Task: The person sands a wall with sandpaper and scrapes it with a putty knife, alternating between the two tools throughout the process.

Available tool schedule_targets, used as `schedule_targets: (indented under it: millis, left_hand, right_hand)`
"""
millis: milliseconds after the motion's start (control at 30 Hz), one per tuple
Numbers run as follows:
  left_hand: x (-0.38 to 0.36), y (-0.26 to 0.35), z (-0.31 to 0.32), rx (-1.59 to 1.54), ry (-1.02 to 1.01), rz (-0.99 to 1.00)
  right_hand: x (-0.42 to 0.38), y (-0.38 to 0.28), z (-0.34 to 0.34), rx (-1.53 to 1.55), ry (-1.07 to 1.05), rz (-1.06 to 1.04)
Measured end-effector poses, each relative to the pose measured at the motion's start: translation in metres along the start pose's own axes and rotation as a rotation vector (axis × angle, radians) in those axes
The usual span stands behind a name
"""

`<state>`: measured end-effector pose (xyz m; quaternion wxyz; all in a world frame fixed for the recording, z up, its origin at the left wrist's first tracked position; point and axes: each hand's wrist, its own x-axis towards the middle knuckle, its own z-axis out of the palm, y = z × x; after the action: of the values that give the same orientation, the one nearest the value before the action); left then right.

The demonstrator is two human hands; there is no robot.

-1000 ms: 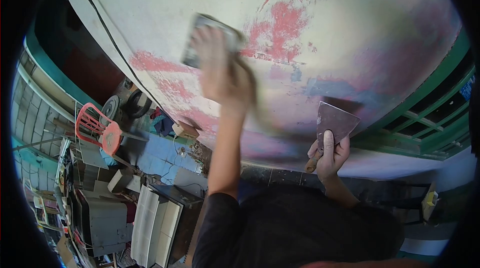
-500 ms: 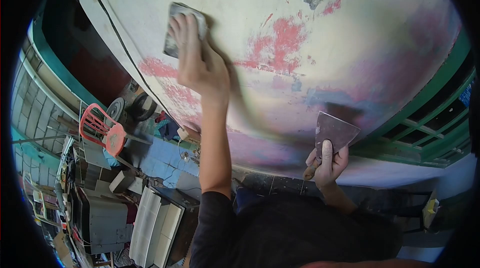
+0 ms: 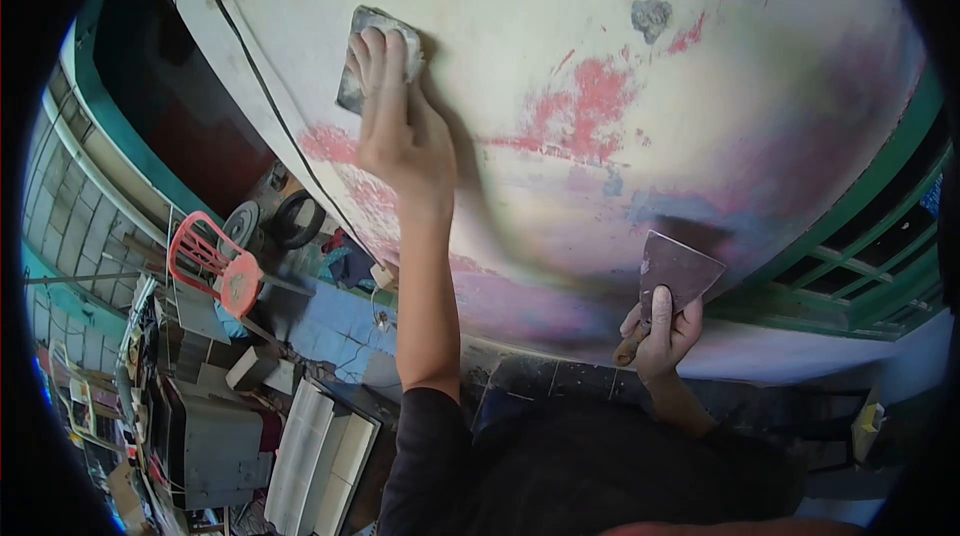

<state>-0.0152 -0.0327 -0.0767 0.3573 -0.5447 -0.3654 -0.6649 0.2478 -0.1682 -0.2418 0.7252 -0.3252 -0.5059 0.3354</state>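
Against the upper part of a pale painted wall (image 3: 520, 26), my left hand (image 3: 400, 131) presses a flat, dusty rectangular sanding pad (image 3: 351, 86) with its fingers laid over it. The pad is dark at the edges and whitish in the middle; its underside is hidden. Lower down on the right, my right hand (image 3: 665, 341) grips a putty knife (image 3: 680, 268) with a wide, dark blade pointing up and a wooden handle. That blade casts a shadow on the wall. Red worn patches (image 3: 600, 101) and a grey filled spot (image 3: 651, 20) mark the wall.
A black cable (image 3: 245, 56) runs down the wall's left side. A green-framed window (image 3: 850, 266) borders it at right. At left stand a red plastic chair (image 3: 238, 286), a tyre (image 3: 297, 220) and a grey metal cabinet (image 3: 225, 446) among clutter.
The view has shifted, so the wall sits lower and further right in the picture. Against the wall's marks, my left hand and pad have slid up and left. The putty knife stays in my right hand.
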Motion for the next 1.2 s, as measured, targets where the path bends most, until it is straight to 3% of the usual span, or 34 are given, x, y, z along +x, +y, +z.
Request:
schedule_targets:
  millis: [167,267,600,667,800,967,1100,1200]
  left_hand:
    - [-0.068,0.028,0.015,-0.141,-0.008,0.001]
    - [-0.111,0.045,0.01,-0.173,-0.157,-0.019]
    - [-0.095,0.043,0.001,-0.172,-0.146,0.101]
    - [-0.096,0.053,0.007,-0.173,-0.024,-0.03]
    - [-0.087,0.067,0.013,-0.182,0.0,-0.221]
    - [-0.094,0.066,0.011,-0.179,-0.143,-0.159]
    - [-0.097,0.066,0.009,-0.174,-0.216,-0.181]
    - [-0.099,0.065,0.014,-0.098,-0.174,-0.166]
  right_hand:
    - [0.002,-0.003,0.019,0.017,0.077,0.061]
    - [0.003,0.0,0.027,-0.028,0.063,-0.035]
    - [-0.014,-0.005,0.059,0.015,0.079,0.014]
    - [-0.02,-0.007,0.063,-0.002,0.093,0.014]
    - [-0.03,-0.02,0.068,-0.057,0.137,0.043]
    - [-0.035,-0.02,0.068,-0.091,0.2,-0.001]
    - [-0.036,-0.02,0.054,-0.07,0.13,0.104]
    - [-0.02,-0.017,0.034,-0.044,0.079,0.111]
